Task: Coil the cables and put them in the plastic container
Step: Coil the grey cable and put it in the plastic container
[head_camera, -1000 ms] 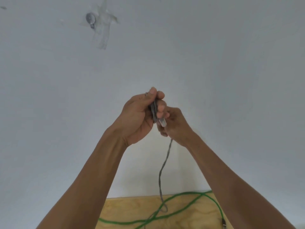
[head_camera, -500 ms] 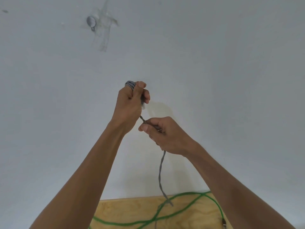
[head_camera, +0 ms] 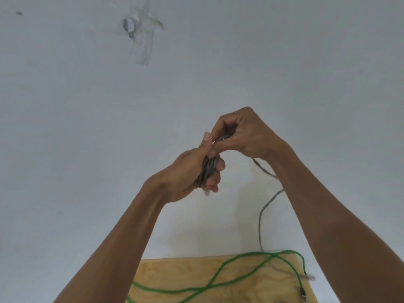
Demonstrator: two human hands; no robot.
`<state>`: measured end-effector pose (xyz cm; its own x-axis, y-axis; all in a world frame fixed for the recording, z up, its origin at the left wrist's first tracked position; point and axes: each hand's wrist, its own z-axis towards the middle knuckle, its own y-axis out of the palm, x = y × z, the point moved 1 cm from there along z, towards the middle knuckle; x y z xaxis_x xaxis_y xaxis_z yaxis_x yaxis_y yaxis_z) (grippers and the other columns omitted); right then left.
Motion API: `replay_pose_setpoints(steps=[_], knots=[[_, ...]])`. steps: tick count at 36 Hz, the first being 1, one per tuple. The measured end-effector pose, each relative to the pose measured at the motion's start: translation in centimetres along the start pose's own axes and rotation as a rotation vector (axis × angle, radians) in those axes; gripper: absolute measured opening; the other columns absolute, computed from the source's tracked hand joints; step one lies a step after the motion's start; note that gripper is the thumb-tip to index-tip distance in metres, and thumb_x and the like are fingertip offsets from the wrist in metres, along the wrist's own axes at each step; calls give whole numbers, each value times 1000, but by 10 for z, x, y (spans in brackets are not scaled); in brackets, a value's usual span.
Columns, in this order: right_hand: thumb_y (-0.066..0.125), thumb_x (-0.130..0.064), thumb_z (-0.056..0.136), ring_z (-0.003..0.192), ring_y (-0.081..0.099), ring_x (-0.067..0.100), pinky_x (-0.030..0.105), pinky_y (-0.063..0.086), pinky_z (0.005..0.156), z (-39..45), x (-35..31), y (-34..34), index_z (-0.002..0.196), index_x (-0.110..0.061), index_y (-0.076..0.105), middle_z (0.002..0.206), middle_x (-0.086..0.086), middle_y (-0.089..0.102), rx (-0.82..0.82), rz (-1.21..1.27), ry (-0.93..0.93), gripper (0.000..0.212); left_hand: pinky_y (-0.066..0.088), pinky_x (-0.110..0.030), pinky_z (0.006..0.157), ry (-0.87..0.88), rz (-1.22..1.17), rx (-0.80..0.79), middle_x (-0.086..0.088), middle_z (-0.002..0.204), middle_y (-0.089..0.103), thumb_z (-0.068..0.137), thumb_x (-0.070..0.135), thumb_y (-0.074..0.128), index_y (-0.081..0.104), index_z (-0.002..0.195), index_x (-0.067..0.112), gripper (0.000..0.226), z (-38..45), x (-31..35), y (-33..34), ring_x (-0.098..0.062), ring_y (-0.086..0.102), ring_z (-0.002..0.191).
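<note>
1. Head view, leftmost item: my left hand (head_camera: 190,171) is raised in front of a pale wall (head_camera: 65,127), fingers curled round a tight bundle of grey cable (head_camera: 207,169) turns. The thumb stands upright against the top of the bundle.
2. Just right of it and slightly higher, my right hand (head_camera: 242,136) pinches a strand of the same grey cable, laying it over the top of the bundle. Fingers are bent, thumb and forefinger closed on the strand.
3. From under the right hand the loose tail drops along the right forearm and reaches the wooden board (head_camera: 175,272) below.
4. Judgement: step in hand is coiling the grey cable; a fair length is not yet wound. The next move calls for another wrap round the left-hand bundle, drawing slack up evenly so it does not snag.
5. A green cable (head_camera: 218,274) lies uncoiled in loose curves across the board; the grey tail crosses it near the far right edge.
6. Container: no plastic container is in view, so I cannot tell its contents.
</note>
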<state>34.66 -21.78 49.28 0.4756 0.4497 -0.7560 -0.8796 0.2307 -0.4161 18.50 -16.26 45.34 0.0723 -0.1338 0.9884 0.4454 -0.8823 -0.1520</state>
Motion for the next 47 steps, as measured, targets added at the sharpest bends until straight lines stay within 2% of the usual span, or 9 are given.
replay_pose_setpoints(steps=[4, 11, 15, 20, 24, 32, 37, 41, 47], knots=[[83, -22, 73, 57, 46, 19, 33, 30, 54, -1, 20, 11, 79, -3, 72, 66, 10, 62, 82, 258, 79, 23, 51, -34, 68, 75, -365, -137, -4, 55, 43, 102, 58, 24, 55, 77, 11, 61, -3, 0, 8, -20, 40, 52], [41, 4, 101, 39, 47, 5, 18, 37, 41, -26, 45, 50, 58, -29, 68, 50, -6, 56, 90, 486, 245, 61, 55, -34, 78, 277, -531, -99, -2, 65, 47, 104, 28, 39, 56, 87, 10, 30, 6, 2, 7, -16, 50, 59], [51, -28, 102, 48, 38, 12, 23, 30, 46, -40, 49, 67, 64, -25, 65, 59, 9, 51, 105, 239, 269, 41, 56, -35, 91, 402, -504, 52, -1, 68, 56, 99, 25, 47, 57, 91, 8, 22, 10, 13, -5, -14, 56, 62], [56, -28, 100, 52, 42, 14, 22, 38, 50, -54, 47, 75, 103, -14, 74, 59, -1, 50, 105, 85, 192, 22, 54, -49, 96, 461, -154, 307, -4, 73, 66, 105, 16, 45, 63, 88, 6, 27, 21, 8, -27, -20, 63, 69], [60, -31, 97, 51, 45, 12, 23, 41, 54, -59, 40, 74, 94, -8, 71, 58, -1, 50, 44, -44, 186, 25, 54, -56, 81, 437, 170, 496, -5, 78, 71, 105, 23, 47, 63, 89, 6, 28, 23, -8, -29, -37, 66, 77], [67, -15, 86, 44, 44, 10, 22, 39, 52, -43, 22, 47, 58, -21, 57, 48, -8, 50, -68, -372, 67, 31, 43, -26, 66, 306, 626, 456, 8, 65, 61, 106, 50, 22, 55, 66, 29, 56, 24, -21, -12, -8, 58, 61], [82, -14, 77, 77, 74, 20, 36, 58, 83, -20, 10, 13, 85, -10, 76, 78, 3, 77, -32, -149, 47, 11, 49, -34, 70, 119, 360, 173, -4, 63, 60, 99, 63, 4, 60, 82, 6, 82, 6, -27, -3, -15, 56, 61], [84, -17, 73, 53, 52, 20, 28, 40, 50, -14, 23, 5, 81, -5, 73, 70, 3, 68, 148, 121, 85, 19, 53, -42, 81, 126, -158, 5, -10, 61, 51, 98, 60, 23, 58, 89, 7, 64, -4, -17, 8, -23, 49, 59], [74, -16, 84, 46, 54, 14, 21, 37, 44, -32, 41, 38, 82, -20, 77, 58, -2, 64, 177, 419, 133, 5, 54, -38, 83, 263, -419, -83, -7, 69, 54, 105, 31, 36, 57, 96, 6, 34, -1, 0, 10, -19, 53, 64]])
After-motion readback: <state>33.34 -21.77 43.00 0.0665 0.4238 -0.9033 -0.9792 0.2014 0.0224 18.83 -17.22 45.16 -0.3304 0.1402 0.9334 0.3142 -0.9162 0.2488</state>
